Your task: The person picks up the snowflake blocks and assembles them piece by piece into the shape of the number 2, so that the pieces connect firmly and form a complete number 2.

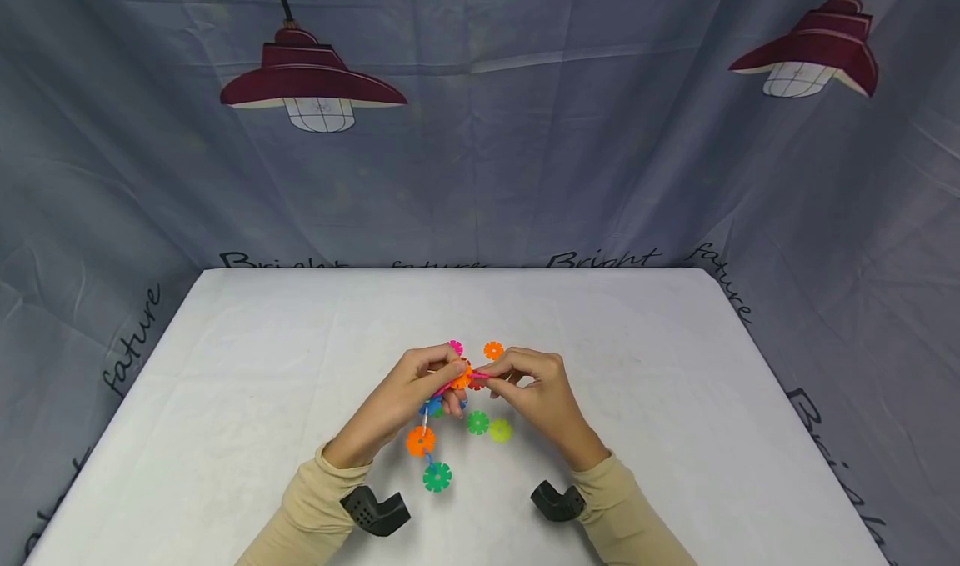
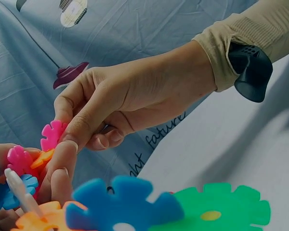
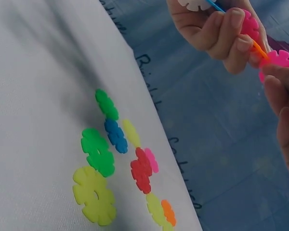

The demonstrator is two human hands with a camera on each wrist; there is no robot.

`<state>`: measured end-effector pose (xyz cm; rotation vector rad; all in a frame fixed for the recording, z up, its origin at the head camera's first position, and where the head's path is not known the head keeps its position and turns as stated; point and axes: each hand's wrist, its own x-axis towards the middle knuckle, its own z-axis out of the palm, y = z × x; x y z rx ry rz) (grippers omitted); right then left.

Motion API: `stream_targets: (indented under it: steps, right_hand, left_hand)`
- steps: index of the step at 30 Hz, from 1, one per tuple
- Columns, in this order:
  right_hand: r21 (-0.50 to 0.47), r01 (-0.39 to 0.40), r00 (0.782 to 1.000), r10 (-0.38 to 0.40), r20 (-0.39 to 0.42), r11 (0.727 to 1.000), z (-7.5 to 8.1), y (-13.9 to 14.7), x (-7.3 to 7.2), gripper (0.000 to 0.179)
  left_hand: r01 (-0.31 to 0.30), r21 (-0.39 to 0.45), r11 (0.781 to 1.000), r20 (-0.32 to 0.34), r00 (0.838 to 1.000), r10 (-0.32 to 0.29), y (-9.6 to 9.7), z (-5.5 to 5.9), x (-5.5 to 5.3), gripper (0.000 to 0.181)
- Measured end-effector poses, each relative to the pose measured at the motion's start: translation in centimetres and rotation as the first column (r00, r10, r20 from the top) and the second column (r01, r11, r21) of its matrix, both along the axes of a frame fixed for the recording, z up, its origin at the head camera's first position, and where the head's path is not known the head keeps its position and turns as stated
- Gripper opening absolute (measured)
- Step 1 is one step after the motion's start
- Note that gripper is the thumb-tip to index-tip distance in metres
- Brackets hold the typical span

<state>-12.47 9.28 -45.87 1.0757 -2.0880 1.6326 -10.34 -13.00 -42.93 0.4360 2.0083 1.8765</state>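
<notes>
My left hand (image 1: 397, 399) holds a chain of joined plastic snowflake discs above the table. Within it are a pink disc (image 3: 250, 25), a blue disc (image 2: 8, 196) and a white disc (image 2: 21, 190). An orange disc (image 1: 421, 442) and a green disc (image 1: 437, 477) hang at its lower end. Between thumb and fingers, my right hand (image 1: 542, 393) pinches another pink disc (image 2: 51, 134). That disc meets an orange disc (image 2: 42, 158) gripped by the left fingers; how deep their slots engage cannot be told.
Loose discs lie on the white table (image 1: 675, 416) beneath and beyond the hands: green (image 1: 477, 422), yellow-green (image 1: 500, 431), orange (image 1: 493, 350), red (image 3: 141, 170), blue (image 3: 116, 135) and several others. A printed curtain (image 1: 480, 157) stands behind the table's far edge.
</notes>
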Motion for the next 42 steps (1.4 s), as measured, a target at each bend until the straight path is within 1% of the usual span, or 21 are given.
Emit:
stream_targets:
  steps: [6, 8, 12, 16, 18, 21, 23, 25, 26, 27, 28, 30, 31, 32, 33, 34, 35, 37, 39, 40, 42]
  right_hand:
    - [-0.037, -0.009, 1.0, 0.008, -0.022, 0.999, -0.2, -0.1, 0.0, 0.02]
    - [-0.028, -0.017, 1.0, 0.016, -0.026, 0.999, -0.2, 0.0, 0.0, 0.022]
    - [-0.002, -0.045, 0.998, 0.045, -0.036, 0.999, 0.0, 0.2, 0.0, 0.025]
    - [-0.004, -0.061, 0.997, 0.06, -0.045, 0.998, 0.0, 0.1, -0.1, 0.022]
    - [-0.013, -0.057, 0.997, 0.056, -0.049, 0.998, 0.0, 0.0, -0.1, 0.02]
    - [-0.005, -0.027, 0.999, 0.026, -0.047, 1.0, 0.0, -0.2, 0.0, 0.019]
    - [0.035, 0.011, 1.0, -0.01, -0.017, 0.999, 0.2, -0.2, 0.0, 0.019]
    - [0.123, 0.042, 0.998, -0.048, 0.051, 0.992, 0.4, -0.1, 0.0, 0.02]
    - [0.193, 0.047, 0.994, -0.066, 0.092, 0.98, 0.4, 0.0, 0.0, 0.021]
    - [0.274, 0.042, 0.987, -0.083, 0.138, 0.961, 0.3, 0.2, -0.1, 0.023]
    - [0.363, 0.036, 0.979, -0.106, 0.176, 0.931, 0.2, 0.3, -0.2, 0.025]
    - [0.522, 0.009, 0.964, -0.147, 0.223, 0.853, -0.4, 0.5, -0.5, 0.028]
    - [0.59, -0.004, 0.96, -0.163, 0.23, 0.808, -0.7, 0.6, -0.6, 0.029]
    - [0.64, -0.013, 0.957, -0.176, 0.231, 0.769, -1.2, 0.6, -0.6, 0.03]
    - [0.677, -0.017, 0.953, -0.194, 0.235, 0.736, -1.5, 0.5, -0.6, 0.031]
    - [0.706, -0.013, 0.951, -0.21, 0.229, 0.708, -1.9, 0.4, -0.6, 0.032]
    - [0.725, -0.012, 0.948, -0.223, 0.228, 0.689, -2.1, 0.3, -0.6, 0.033]
    - [0.751, -0.021, 0.944, -0.235, 0.232, 0.66, -2.5, 0.1, -0.4, 0.035]
    - [0.764, -0.036, 0.938, -0.242, 0.248, 0.645, -2.8, -0.1, -0.3, 0.034]
    - [0.764, -0.044, 0.937, -0.239, 0.255, 0.644, -2.8, -0.2, -0.2, 0.033]
    - [0.755, -0.062, 0.932, -0.232, 0.277, 0.653, -2.8, -0.3, -0.1, 0.03]
  left_hand:
    - [-0.003, 0.009, 1.0, 0.001, 1.0, 0.003, 0.1, 0.0, 0.0, 0.037]
    - [0.0, 0.006, 1.0, 0.005, 1.0, 0.0, 0.1, -0.1, -0.1, 0.035]
    - [0.026, 0.001, 1.0, 0.014, 1.0, -0.026, 0.2, -0.3, -0.1, 0.029]
    - [0.027, 0.0, 1.0, 0.024, 0.999, -0.027, 0.0, -0.3, -0.1, 0.028]
    - [0.021, -0.002, 1.0, 0.02, 1.0, -0.021, 0.0, -0.1, 0.0, 0.029]
    - [0.012, 0.001, 1.0, 0.006, 1.0, -0.012, -0.1, 0.3, 0.0, 0.032]
    - [0.005, 0.004, 1.0, -0.001, 1.0, -0.005, -0.1, 0.4, 0.0, 0.033]
    - [-0.008, 0.005, 1.0, 0.003, 1.0, 0.008, -0.1, 0.5, 0.0, 0.032]
    - [-0.014, 0.002, 1.0, 0.005, 1.0, 0.014, -0.1, 0.5, 0.0, 0.032]
    - [-0.021, -0.003, 1.0, 0.009, 1.0, 0.021, -0.1, 0.5, 0.0, 0.03]
    - [-0.025, -0.006, 1.0, 0.013, 1.0, 0.025, -0.1, 0.5, 0.0, 0.03]
    - [-0.033, -0.011, 0.999, 0.02, 0.999, 0.034, -0.1, 0.4, 0.0, 0.03]
    - [-0.034, -0.013, 0.999, 0.021, 0.999, 0.035, -0.2, 0.4, 0.0, 0.031]
    - [-0.034, -0.015, 0.999, 0.022, 0.999, 0.034, -0.2, 0.4, 0.0, 0.031]
    - [-0.033, -0.017, 0.999, 0.023, 0.999, 0.033, -0.2, 0.4, 0.0, 0.032]
    - [-0.031, -0.017, 0.999, 0.022, 0.999, 0.032, -0.3, 0.4, 0.0, 0.033]
    - [-0.03, -0.018, 0.999, 0.021, 0.999, 0.03, -0.3, 0.4, 0.0, 0.033]
    - [-0.029, -0.021, 0.999, 0.019, 0.999, 0.03, -0.3, 0.4, -0.1, 0.033]
    - [-0.03, -0.024, 0.999, 0.017, 0.999, 0.03, -0.3, 0.4, -0.1, 0.033]
    - [-0.031, -0.025, 0.999, 0.017, 0.999, 0.032, -0.3, 0.4, -0.1, 0.032]
    - [-0.033, -0.026, 0.999, 0.02, 0.999, 0.033, -0.3, 0.4, -0.1, 0.032]
